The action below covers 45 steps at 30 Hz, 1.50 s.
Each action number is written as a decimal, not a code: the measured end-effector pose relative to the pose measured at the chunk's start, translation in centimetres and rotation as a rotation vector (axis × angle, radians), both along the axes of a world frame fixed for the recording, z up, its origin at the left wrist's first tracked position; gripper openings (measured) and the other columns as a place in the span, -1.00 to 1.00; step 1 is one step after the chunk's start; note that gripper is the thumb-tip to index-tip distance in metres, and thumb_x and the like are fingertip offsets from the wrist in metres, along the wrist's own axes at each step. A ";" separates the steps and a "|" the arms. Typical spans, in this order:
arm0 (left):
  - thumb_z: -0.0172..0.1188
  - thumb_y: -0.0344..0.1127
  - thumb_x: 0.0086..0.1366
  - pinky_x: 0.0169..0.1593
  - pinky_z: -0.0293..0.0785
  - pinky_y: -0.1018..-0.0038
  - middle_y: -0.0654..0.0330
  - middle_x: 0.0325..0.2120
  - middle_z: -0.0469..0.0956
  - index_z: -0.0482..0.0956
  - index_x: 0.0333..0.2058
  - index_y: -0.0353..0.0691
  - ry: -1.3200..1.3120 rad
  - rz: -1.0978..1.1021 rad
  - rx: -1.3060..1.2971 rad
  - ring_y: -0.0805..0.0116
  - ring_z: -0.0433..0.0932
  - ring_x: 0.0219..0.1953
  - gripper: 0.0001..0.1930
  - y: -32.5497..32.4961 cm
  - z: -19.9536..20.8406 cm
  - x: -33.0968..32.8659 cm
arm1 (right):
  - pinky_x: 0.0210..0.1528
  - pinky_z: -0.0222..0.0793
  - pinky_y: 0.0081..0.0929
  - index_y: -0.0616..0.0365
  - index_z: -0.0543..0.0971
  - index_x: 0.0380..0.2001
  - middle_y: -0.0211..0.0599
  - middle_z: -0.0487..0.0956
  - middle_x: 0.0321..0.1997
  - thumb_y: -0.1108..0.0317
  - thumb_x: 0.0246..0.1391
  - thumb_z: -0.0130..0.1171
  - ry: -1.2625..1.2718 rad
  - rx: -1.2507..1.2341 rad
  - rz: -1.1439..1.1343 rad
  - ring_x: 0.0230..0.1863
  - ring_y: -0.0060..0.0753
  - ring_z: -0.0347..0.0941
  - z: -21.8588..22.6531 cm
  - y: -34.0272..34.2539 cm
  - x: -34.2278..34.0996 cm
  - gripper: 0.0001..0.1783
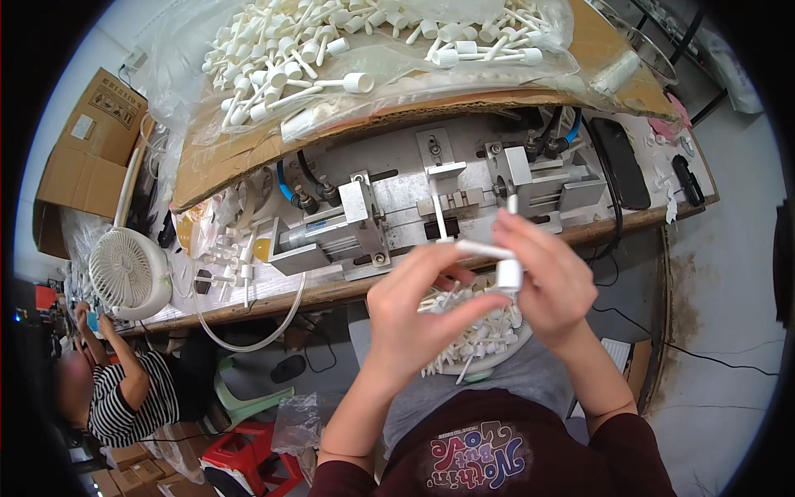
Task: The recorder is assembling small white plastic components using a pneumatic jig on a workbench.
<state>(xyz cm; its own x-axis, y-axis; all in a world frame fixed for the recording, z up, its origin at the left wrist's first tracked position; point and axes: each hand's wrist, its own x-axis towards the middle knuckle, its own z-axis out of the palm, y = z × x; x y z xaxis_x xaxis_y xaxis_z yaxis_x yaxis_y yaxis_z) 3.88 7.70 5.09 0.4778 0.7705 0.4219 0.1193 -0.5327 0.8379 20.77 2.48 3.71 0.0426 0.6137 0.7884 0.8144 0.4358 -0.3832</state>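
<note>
Both my hands are raised over a bowl, close together in front of the metal fixture. My right hand point(551, 286) is closed around a white capped applicator, its ribbed cap point(509, 275) showing by the fingers. A white stem point(484, 249) spans the gap to my left hand point(422, 306), whose index fingertip meets its end while the thumb reaches toward the cap. Another white stem point(439, 211) stands up above my left fingertips; whether it is held is unclear. A further white tip point(512, 203) pokes out above my right fingers. The bowl point(497, 358) on my lap holds many white applicators.
The metal clamping fixture point(364, 224) lies along the bench, with tubes attached. Above it, a cardboard sheet point(397, 108) bears a heap of white applicators point(290, 58). A fan point(128, 272) stands left, a black phone point(621, 163) right. Another person point(137, 389) sits at far left.
</note>
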 end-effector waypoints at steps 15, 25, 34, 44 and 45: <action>0.42 -0.49 -0.02 -0.24 0.57 0.41 0.16 -0.23 0.66 0.67 -0.26 -0.29 0.328 0.185 0.475 0.26 0.63 -0.29 -0.72 1.3 -2.0 -0.7 | -0.46 0.35 -0.59 0.25 0.51 -0.28 -0.36 0.58 -0.50 0.34 0.35 0.04 0.686 -0.581 0.042 -0.52 -0.61 0.47 0.5 -1.5 -0.9 -0.81; 0.45 -0.38 0.00 -0.40 0.49 0.48 0.26 -0.23 0.71 0.70 -0.27 -0.17 0.495 0.206 0.498 0.37 0.61 -0.48 -0.74 1.8 -1.2 -0.2 | -0.25 0.39 -0.67 0.30 0.51 -0.06 -0.26 0.64 -0.22 0.33 0.42 -0.08 1.039 -0.545 0.272 -0.29 -0.64 0.52 0.6 -2.0 -0.4 -0.73; 0.54 -0.43 -0.07 -0.31 0.58 0.47 0.11 -0.22 0.68 0.67 -0.21 -0.22 0.121 0.004 0.514 0.24 0.66 -0.38 -0.62 -0.3 0.4 0.2 | 0.13 0.46 -0.45 0.36 0.50 0.00 -0.03 0.65 -0.01 0.32 0.43 -0.11 1.057 -0.541 0.291 0.02 -0.36 0.60 1.0 -1.5 -2.6 -0.68; 0.43 -0.57 0.04 -0.32 0.65 0.49 0.09 -0.16 0.64 0.68 -0.20 -0.33 0.258 0.204 0.382 0.37 0.65 -0.33 -0.71 1.0 0.2 -1.8 | -0.14 0.42 -0.52 0.16 0.66 -0.14 -0.39 0.66 -0.20 0.46 0.13 0.20 0.133 -0.221 -0.068 -0.18 -0.51 0.57 9.1 7.4 4.8 -0.78; 0.44 -0.52 0.04 -0.34 0.62 0.50 0.13 -0.09 0.66 0.68 -0.21 -0.29 0.299 0.234 0.434 0.35 0.66 -0.40 -0.72 1.3 -0.7 -1.7 | -0.14 0.43 -0.48 0.15 0.67 -0.18 -0.38 0.65 -0.21 0.49 0.07 0.20 -0.079 -0.167 -0.122 -0.17 -0.44 0.57 9.5 9.5 6.3 -0.78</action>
<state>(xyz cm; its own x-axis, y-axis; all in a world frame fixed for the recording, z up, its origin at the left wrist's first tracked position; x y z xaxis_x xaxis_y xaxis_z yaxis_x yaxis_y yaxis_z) 2.16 8.96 4.40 0.4623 0.6564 0.5962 0.4731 -0.7513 0.4602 27.06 11.94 13.24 0.0669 0.7300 0.6801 0.8877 0.2677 -0.3746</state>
